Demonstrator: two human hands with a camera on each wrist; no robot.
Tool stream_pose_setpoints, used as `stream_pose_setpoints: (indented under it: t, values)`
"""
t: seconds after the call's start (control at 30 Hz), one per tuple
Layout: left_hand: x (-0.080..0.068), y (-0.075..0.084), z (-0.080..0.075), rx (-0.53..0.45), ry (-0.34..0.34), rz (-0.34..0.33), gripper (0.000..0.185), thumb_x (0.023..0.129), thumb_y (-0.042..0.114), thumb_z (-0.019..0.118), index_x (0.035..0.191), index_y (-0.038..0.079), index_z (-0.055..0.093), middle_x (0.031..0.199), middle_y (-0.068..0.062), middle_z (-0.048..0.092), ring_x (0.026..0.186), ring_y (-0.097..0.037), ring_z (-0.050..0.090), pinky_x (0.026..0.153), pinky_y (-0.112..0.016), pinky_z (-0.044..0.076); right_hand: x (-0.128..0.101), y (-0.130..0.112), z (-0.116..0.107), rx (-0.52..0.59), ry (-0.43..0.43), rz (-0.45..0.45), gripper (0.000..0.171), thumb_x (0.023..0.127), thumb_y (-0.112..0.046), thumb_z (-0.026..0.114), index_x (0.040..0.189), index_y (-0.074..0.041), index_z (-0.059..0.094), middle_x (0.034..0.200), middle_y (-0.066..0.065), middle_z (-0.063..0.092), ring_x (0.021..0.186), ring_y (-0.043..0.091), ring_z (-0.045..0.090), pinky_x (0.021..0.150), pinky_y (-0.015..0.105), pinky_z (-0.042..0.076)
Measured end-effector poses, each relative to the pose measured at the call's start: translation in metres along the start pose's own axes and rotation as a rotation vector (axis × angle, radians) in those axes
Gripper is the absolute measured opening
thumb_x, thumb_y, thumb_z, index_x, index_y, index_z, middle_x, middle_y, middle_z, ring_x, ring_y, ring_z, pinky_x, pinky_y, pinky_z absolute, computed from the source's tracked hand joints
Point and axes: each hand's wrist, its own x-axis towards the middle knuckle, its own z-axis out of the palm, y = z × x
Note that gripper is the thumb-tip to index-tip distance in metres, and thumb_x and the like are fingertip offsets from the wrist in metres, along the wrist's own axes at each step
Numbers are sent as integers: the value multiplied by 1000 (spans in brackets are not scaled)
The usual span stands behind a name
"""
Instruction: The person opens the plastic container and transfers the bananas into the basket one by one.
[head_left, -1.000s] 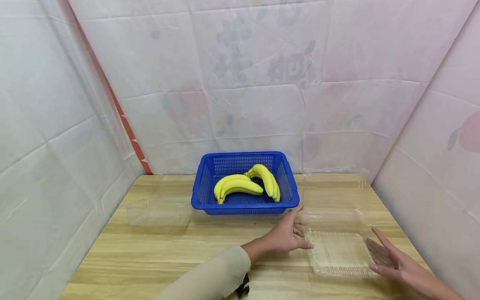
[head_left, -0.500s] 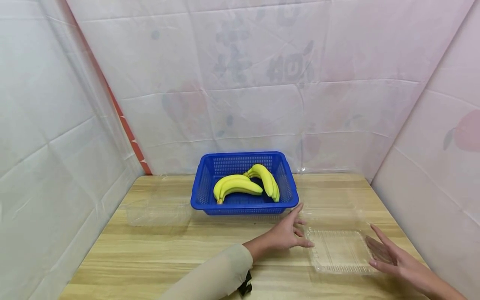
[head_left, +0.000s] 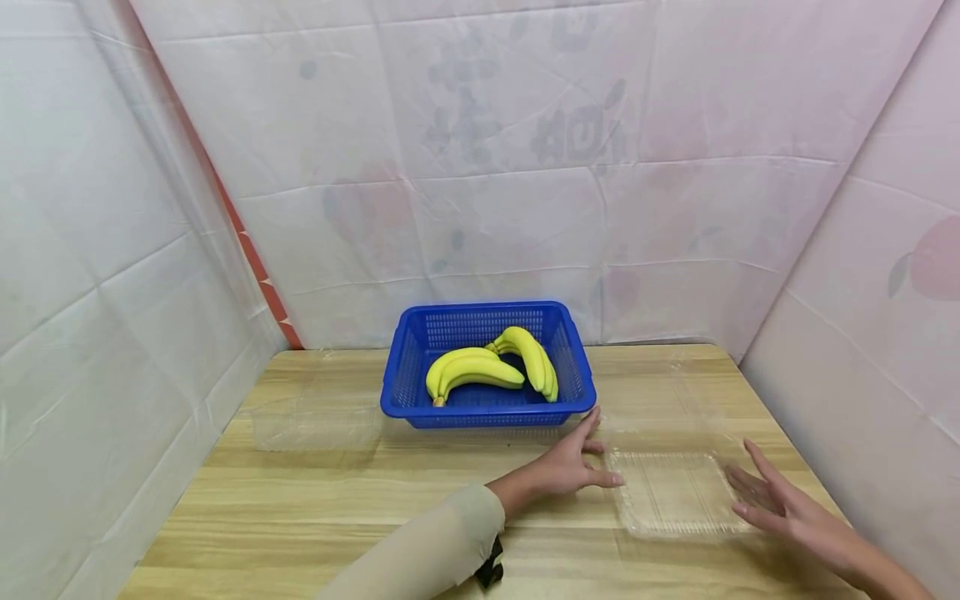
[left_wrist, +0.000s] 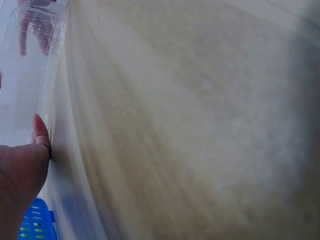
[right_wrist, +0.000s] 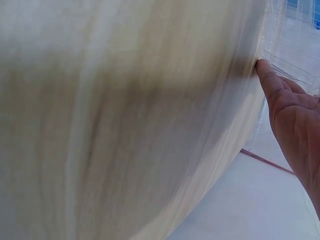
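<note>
A clear plastic clamshell box (head_left: 671, 496) lies with its lid raised at the right of the table, its base toward the person. My left hand (head_left: 564, 467) is at the base's left side, thumb and fingers extended, close to the wall or touching it. Across from it, my right hand (head_left: 795, 518) has its fingers spread at the right side. In the right wrist view, the right hand (right_wrist: 295, 112) has its fingertips low by the tabletop at the clear plastic. The left wrist view catches the left hand (left_wrist: 22, 167) beside the box wall.
A blue plastic basket (head_left: 487, 413) stands at the back middle, holding two bunches of bananas (head_left: 476, 371). Another clear plastic box (head_left: 315, 429) sits at the left. White printed cloth (head_left: 465, 208) walls the wooden table (head_left: 300, 517) on the back and both sides.
The clear box at the right has slid slightly toward the back, and its raised lid has shifted. The right hand has moved a little back and left with it; the left hand hardly moved.
</note>
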Motion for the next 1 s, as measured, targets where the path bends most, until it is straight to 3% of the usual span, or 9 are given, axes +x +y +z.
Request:
stream_pose_setpoints:
  t: [0.2,0.5,0.63,0.83,0.9,1.0]
  values:
    - [1,-3,0,-1,2,-6,109,97,22,81,174,26,5,182,-3,18,145,-12,55,95,-19,55,5,-4,-2,13,-7,24,92,113,-15,49,167,-10,-26,166,39,24,130,-25,38,88,11,51]
    - [2,-4,0,-15,-6,-5,102,103,28,74,174,28,1,181,-7,19,154,-22,47,104,-19,53,13,-10,-6,6,-13,53,90,115,-21,47,166,-5,-25,166,43,25,128,-26,38,86,11,50]
    - [3,-4,3,-8,27,-21,96,105,34,70,174,31,4,179,-8,25,155,-24,48,108,-24,55,18,-13,-9,-13,-14,77,90,115,-25,46,166,-5,-25,166,44,25,126,-26,40,86,12,49]
    - [8,-4,11,19,127,-30,82,109,36,62,173,24,13,172,-10,40,153,-22,51,118,-33,51,27,-15,-14,-39,-15,127,91,116,-33,45,166,-5,-25,167,41,27,123,-26,41,85,12,49]
    - [9,-4,13,27,162,-33,78,110,37,60,173,21,16,170,-11,44,151,-22,53,120,-34,49,31,-17,-15,-50,-15,135,91,116,-35,45,166,-4,-24,167,40,28,129,-19,45,86,13,49]
    - [12,-4,15,16,203,-34,73,111,36,58,172,16,23,170,-12,44,151,-24,54,122,-35,48,38,-19,-16,-74,-11,139,91,116,-37,44,166,-2,-23,167,40,30,141,10,53,86,13,49]
